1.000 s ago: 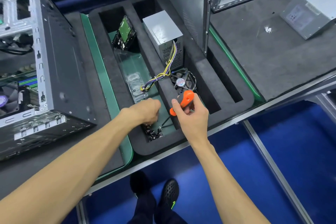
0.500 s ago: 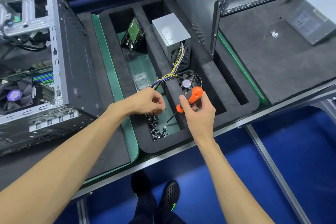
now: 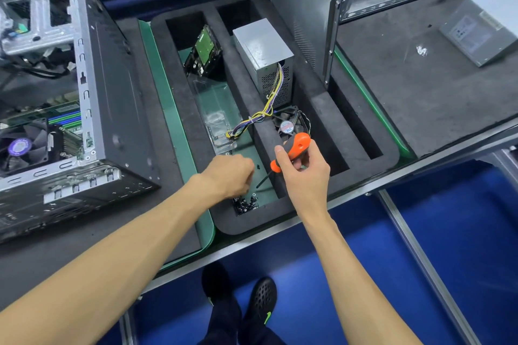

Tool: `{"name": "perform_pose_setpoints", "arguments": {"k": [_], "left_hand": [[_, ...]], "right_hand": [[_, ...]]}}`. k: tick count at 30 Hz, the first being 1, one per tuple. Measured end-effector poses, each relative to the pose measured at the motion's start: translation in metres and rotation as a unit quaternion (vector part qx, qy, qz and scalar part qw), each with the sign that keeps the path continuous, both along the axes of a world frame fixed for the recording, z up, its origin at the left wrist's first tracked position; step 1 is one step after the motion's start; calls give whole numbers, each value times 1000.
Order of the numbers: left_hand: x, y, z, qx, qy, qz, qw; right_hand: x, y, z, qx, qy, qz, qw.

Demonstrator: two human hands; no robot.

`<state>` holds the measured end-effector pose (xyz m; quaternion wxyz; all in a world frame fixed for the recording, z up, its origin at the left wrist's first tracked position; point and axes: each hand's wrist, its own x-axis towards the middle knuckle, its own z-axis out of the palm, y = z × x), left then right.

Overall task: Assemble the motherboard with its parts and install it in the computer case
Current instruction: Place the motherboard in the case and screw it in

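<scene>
I am extending both bare forearms from the bottom edge toward the centre of the frame. My left hand point(image 3: 228, 175) is sitting just left of centre, knuckles up, fingers curling downward; I cannot tell whether they are pinching anything. My right hand point(image 3: 304, 173) is sitting just right of centre, fingers and thumb wrapping round a screwdriver point(image 3: 291, 152), thumb lying along its upper side. The two hands are hovering near each other, not touching.
</scene>
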<state>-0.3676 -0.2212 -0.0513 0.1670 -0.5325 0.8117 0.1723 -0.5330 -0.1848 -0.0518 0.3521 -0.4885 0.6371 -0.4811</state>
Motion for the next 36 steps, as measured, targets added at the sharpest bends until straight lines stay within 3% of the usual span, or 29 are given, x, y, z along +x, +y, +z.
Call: {"name": "perform_pose_setpoints", "arguments": {"k": [5,21,27,36], "left_hand": [[-19,5,-11,12,-83,-30,996],[-34,3,-27,105,-24,99,989],[-26,-7,-11,73,87,170,979],[-3,-13,40,38,287,270,919]], "right_hand": [[-2,1,1,-9,27,-4,1000],[-3,-5,1,6,-12,6,1000],[-1,-7,10,3,-17,-6,1000],[8,-10,41,-48,-73,-42,995]]}}
